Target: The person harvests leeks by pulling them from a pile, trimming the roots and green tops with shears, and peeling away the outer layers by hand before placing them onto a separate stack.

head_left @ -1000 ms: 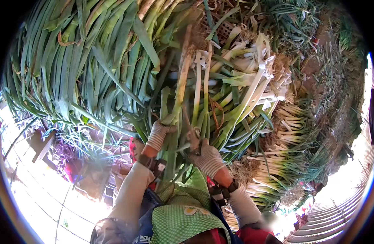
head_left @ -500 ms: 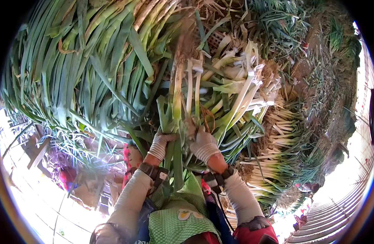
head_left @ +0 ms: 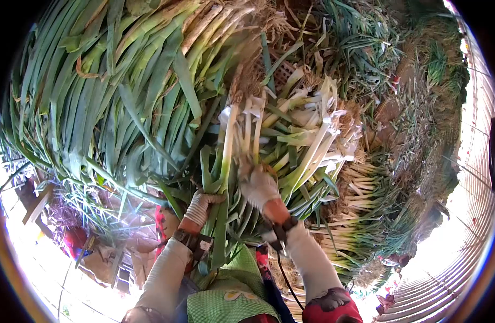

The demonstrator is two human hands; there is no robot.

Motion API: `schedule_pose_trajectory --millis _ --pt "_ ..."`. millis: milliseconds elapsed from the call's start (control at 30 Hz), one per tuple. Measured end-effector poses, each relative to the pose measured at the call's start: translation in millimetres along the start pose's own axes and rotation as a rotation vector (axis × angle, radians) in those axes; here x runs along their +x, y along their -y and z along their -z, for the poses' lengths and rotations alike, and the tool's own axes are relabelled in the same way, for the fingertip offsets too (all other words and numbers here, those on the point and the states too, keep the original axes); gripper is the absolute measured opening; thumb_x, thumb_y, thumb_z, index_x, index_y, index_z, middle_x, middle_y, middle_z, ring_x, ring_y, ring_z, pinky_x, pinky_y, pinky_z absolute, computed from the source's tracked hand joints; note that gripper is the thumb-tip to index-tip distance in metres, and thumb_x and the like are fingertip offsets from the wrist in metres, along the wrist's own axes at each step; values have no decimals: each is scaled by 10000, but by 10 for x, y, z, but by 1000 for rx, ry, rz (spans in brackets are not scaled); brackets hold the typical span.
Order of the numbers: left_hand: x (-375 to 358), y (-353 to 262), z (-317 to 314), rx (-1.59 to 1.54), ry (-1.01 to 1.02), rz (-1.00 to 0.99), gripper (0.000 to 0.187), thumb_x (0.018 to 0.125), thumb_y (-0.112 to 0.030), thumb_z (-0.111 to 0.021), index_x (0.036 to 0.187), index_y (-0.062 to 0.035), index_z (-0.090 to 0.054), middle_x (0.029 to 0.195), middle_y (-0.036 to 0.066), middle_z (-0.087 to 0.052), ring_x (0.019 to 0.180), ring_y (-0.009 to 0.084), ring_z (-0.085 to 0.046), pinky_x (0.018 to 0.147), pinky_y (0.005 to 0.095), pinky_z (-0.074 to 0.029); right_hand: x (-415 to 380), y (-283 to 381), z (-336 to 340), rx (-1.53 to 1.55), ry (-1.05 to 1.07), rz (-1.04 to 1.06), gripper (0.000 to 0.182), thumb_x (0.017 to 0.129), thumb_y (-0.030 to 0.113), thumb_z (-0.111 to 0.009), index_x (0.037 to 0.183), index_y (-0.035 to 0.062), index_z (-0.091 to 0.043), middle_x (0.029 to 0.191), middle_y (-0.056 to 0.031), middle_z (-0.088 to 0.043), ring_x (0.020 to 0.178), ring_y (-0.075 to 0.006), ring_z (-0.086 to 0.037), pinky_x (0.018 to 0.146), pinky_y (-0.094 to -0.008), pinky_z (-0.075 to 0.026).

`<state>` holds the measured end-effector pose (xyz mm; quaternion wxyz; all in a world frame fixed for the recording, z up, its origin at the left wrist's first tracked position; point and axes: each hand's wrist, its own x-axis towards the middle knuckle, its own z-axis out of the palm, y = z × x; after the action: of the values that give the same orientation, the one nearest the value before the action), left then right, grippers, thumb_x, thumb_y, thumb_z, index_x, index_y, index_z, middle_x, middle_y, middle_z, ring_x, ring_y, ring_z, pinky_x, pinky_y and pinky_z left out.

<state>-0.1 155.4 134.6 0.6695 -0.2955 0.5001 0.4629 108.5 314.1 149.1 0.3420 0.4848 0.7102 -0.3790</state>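
Note:
My left hand [head_left: 205, 202], in a pale glove, is closed round the green part of a leek [head_left: 227, 140], whose white stem points away from me and whose leaves hang toward my apron. My right hand [head_left: 257, 184], also gloved, is just right of that stem. Its fingers are smeared by motion, so whether they grip anything is unclear. Beyond the right hand lie more white stems [head_left: 253, 121], and a loose heap of leeks [head_left: 312, 145] spreads to its right.
A large pile of long-leaved leeks [head_left: 96, 107] fills the left. Rows of trimmed leeks [head_left: 360, 204] lie at the right, with scattered leaves [head_left: 366, 37] beyond. A green apron [head_left: 231, 301] covers my front. Ridged sheeting [head_left: 446, 269] runs along the far right.
My left hand has moved slightly down and left with the leek. My right hand has shifted a little left, closer to the stem. The whole view has shifted slightly.

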Motion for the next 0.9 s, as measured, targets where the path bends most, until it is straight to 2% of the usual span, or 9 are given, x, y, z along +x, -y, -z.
schedule_pose_trajectory --millis 233,300,400,433,533,700,800,833,900 --pt "104 88 -9 -48 -2 -42 451 650 96 -708 1076 -13 -608 934 38 -635 842 188 -611 771 318 -510 553 301 450 -1 -12 -111 577 802 334 -562 1142 -111 -422 904 -294 -626 910 -410 -622 790 -438 -501" --pt "143 144 -53 -19 -21 -23 466 640 66 -733 1083 -18 -612 904 38 -639 831 194 -612 763 317 -508 442 238 380 -70 25 -31 585 796 344 -583 1130 -110 -430 941 -295 -621 929 -414 -613 800 -429 -499" --pt "293 328 -49 110 -75 -7 480 622 24 -772 1074 -17 -619 892 45 -646 815 192 -612 760 314 -505 536 145 422 26 -30 -136 598 782 344 -610 1131 -106 -427 969 -302 -610 960 -402 -607 820 -418 -493" --pt "356 386 -45 170 -91 -11 485 615 11 -785 1071 -17 -621 892 48 -649 811 191 -612 760 313 -504 536 125 453 22 -86 -98 474 785 259 -583 1087 -91 -478 929 -294 -625 936 -431 -603 823 -446 -487" --pt "477 442 -94 248 -162 -77 535 629 -19 -810 1119 -9 -594 956 72 -658 863 192 -622 787 325 -518 520 143 459 68 68 55 494 806 299 -574 1087 -95 -477 915 -303 -620 938 -427 -600 822 -452 -485" --pt "907 929 17 126 -132 -146 533 611 -107 -830 1086 -11 -609 995 86 -663 886 209 -621 807 309 -497 651 -6 614 71 -70 -91 501 838 331 -539 1110 -86 -479 903 -300 -622 916 -423 -611 811 -444 -493" --pt "641 787 -320 987 -231 -360 670 600 -337 -772 1170 -53 -563 1048 155 -623 999 337 -560 892 389 -457 516 -59 419 -9 43 -20 521 825 340 -549 1112 -86 -467 898 -299 -623 886 -429 -617 779 -456 -499" --pt "642 796 -419 1125 -292 -385 680 610 -344 -760 1189 -59 -547 1105 158 -595 1039 339 -536 910 397 -447 422 -26 430 14 68 -52 588 741 310 -645 1128 -76 -427 883 -285 -624 883 -413 -617 766 -427 -497" --pt "642 750 -565 1293 -304 -368 676 632 -362 -743 1204 -70 -533 1226 158 -530 1117 334 -496 946 409 -429 348 -167 406 64 -29 -83 601 739 312 -649 1142 -70 -419 881 -283 -624 877 -420 -614 770 -431 -496"
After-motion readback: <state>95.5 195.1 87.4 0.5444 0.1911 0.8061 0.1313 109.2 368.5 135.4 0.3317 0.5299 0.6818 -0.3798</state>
